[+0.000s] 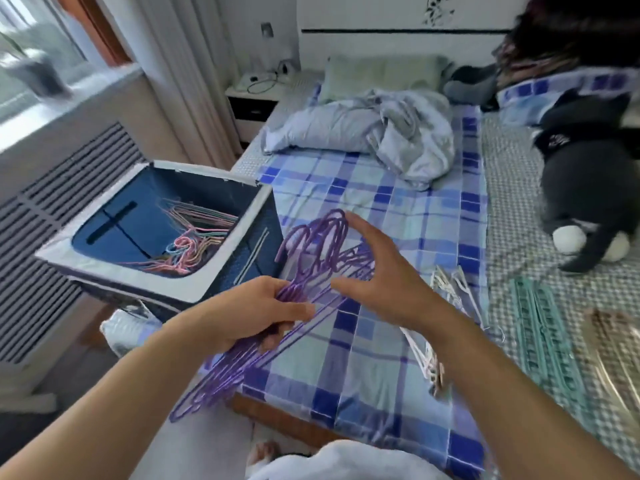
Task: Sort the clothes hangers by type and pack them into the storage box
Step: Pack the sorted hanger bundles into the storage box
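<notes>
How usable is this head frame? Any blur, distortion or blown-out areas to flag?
Head view: strong wide-angle bending at the edges; the window at top left is overexposed and smeared. The bundle of purple plastic hangers is motion-blurred, as are the left hand gripping it and the open right hand. The navy fabric storage box stays fairly sharp.
</notes>
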The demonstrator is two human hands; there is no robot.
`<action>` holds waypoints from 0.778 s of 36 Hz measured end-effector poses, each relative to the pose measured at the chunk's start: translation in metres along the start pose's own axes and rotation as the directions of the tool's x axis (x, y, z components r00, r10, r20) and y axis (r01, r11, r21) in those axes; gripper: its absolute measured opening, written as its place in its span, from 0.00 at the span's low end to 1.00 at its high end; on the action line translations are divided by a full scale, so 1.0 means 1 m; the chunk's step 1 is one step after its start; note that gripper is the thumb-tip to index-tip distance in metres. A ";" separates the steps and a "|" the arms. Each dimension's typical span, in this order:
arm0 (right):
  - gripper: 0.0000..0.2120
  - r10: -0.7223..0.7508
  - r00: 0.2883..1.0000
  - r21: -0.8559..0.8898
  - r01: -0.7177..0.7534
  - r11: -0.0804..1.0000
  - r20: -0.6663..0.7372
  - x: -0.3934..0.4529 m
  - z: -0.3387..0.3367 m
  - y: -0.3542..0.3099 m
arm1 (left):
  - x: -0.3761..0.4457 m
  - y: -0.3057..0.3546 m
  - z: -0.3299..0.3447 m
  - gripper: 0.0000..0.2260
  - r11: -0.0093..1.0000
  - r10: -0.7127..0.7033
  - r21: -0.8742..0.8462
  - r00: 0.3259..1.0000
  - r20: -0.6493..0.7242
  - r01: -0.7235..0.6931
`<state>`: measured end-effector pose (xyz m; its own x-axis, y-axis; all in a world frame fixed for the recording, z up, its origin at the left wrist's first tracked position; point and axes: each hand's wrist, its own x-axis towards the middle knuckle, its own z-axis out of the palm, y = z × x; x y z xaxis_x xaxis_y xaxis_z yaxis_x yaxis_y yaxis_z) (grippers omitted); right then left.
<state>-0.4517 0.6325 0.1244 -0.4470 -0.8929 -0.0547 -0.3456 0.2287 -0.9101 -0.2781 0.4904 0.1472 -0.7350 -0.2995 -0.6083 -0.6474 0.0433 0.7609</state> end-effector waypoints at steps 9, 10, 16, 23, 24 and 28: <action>0.16 -0.019 0.987 0.325 0.071 0.943 -0.161 0.031 0.062 -0.100 | -0.033 0.008 -0.064 0.11 0.683 0.239 0.730 0.954 -0.181 -0.033; 0.17 0.020 0.986 0.415 0.052 0.909 -0.166 0.033 0.063 -0.103 | -0.031 0.008 -0.062 0.10 0.625 0.301 0.780 0.930 -0.209 -0.027; 0.10 0.127 0.951 0.527 0.042 0.849 -0.281 0.084 0.145 -0.151 | -0.039 -0.032 -0.132 0.09 0.347 0.631 0.938 0.737 -0.240 0.008; 0.24 -0.042 0.994 0.468 0.084 0.880 -0.099 0.107 0.196 -0.190 | -0.033 -0.061 -0.220 0.13 0.294 0.668 0.945 0.737 -0.099 -0.140; 0.24 -0.052 0.995 0.432 0.085 0.898 -0.089 0.110 0.201 -0.193 | -0.033 -0.060 -0.229 0.14 0.283 0.664 0.947 0.743 -0.082 -0.149; 0.19 -0.044 0.988 0.190 0.072 0.979 -0.147 0.131 0.217 -0.213 | -0.038 -0.059 -0.254 0.10 0.224 0.717 0.955 0.696 -0.026 -0.195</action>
<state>-0.2573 0.3826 0.2220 -0.5475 -0.8355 0.0463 -0.2136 0.0860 -0.9731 -0.1607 0.2571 0.1833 -0.9708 -0.2027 0.1280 -0.1945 0.9781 0.0740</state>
